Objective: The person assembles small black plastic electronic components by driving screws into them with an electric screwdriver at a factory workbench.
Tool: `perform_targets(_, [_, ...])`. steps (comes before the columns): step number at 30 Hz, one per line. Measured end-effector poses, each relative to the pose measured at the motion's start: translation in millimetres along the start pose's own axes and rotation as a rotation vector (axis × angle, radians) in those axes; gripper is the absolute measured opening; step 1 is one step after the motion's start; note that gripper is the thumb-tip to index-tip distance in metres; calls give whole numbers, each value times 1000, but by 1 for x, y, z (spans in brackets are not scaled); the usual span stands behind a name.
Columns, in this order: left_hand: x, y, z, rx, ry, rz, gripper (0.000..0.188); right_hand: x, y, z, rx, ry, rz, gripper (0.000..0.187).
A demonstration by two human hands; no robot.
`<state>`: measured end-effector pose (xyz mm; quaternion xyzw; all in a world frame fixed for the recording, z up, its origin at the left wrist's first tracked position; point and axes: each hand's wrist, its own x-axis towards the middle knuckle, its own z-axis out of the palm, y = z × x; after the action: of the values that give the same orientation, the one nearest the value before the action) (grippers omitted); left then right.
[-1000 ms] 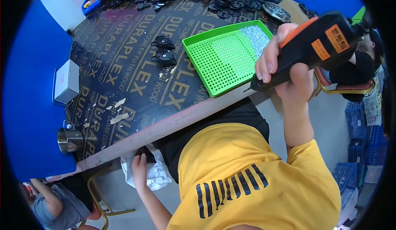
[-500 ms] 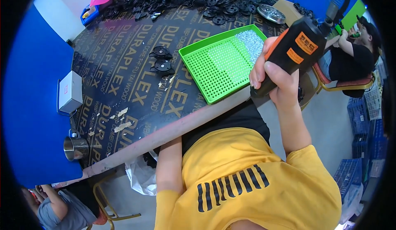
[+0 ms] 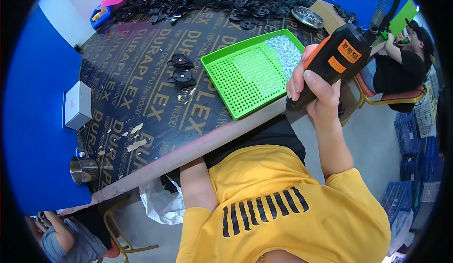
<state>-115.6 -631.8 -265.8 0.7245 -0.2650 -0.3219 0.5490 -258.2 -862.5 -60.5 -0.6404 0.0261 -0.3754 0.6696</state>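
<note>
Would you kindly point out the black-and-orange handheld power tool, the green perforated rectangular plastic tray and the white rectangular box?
Black-and-orange power tool (image 3: 333, 58), head view: middle of its body.
Green perforated tray (image 3: 236, 51), head view: inside of its far wall.
White box (image 3: 79, 105), head view: middle of its visible side.

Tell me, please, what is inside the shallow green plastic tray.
Small silvery pieces are heaped at the far right of the tray; more seem to sit in its middle holes. The right hand covers part of the right side, hiding what lies behind.
</note>
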Motion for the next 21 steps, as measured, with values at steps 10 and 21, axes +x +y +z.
perform_targets(10, [14,11,3,77,-147,17,32,0,4,5,66,-3,3,28])
perform_targets(21, [17,23,18,160,-292,18,33,3,5,4,21,-7,4,31])
